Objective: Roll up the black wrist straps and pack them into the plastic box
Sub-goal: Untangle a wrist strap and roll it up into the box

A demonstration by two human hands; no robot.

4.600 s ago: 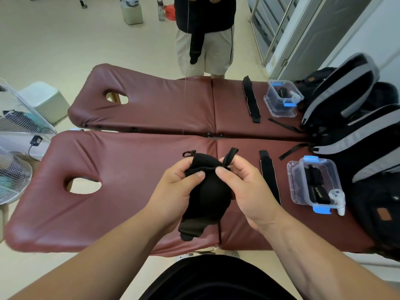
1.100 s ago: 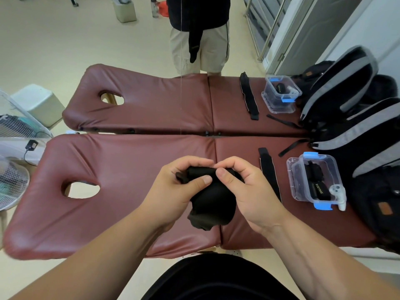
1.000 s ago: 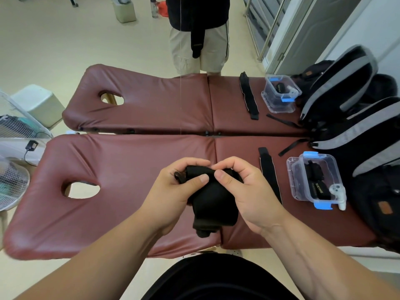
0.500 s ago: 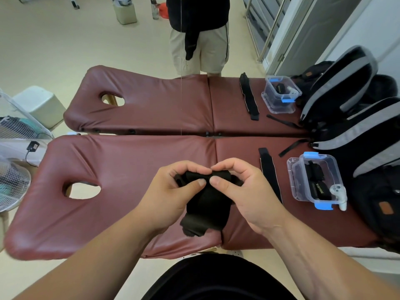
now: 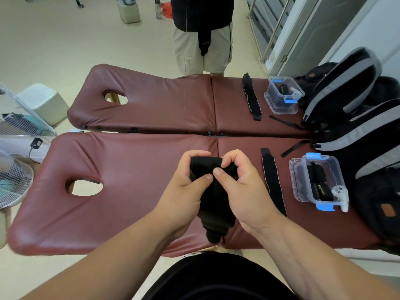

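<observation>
We see left hand [image 5: 184,191] and right hand [image 5: 245,191], fingers [image 5: 234,156] curled, pinching a soft black fabric wrist strap [image 5: 214,204], its roll partly hidden.

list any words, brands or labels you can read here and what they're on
"XUEYING": yellow print on the rolled black strap packed in the near plastic box.
Yellow mark on the strap in the far plastic box: too small to read.
Brown patch on the nearest backpack: no lettering can be made out.
</observation>
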